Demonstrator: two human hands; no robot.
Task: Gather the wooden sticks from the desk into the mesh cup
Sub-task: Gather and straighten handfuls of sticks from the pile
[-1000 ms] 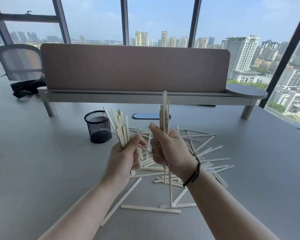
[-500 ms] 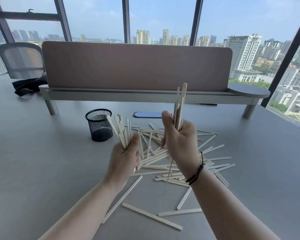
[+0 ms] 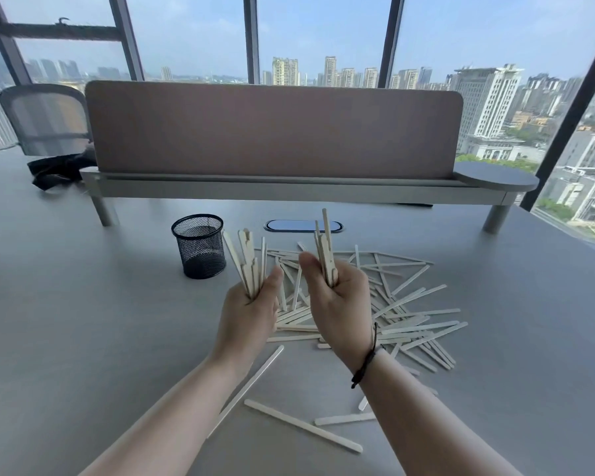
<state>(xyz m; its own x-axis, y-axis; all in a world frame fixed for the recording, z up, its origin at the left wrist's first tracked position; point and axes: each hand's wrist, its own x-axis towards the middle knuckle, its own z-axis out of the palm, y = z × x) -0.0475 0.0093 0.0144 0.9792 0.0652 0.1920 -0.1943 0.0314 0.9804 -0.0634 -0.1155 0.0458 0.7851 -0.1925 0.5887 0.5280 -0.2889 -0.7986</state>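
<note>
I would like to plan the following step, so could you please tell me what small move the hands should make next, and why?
Probably carry the left hand over to the mesh cup and drop its bundle of sticks in. That hand grips a full upright bunch and is the one nearer the cup, which looks empty. The right hand holds another bunch, and many sticks lie on the desk.

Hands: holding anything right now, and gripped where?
Both. The left hand grips a bundle of sticks round its lower ends; the right hand grips a second bundle likewise, with upper ends fanning out above each fist.
</note>
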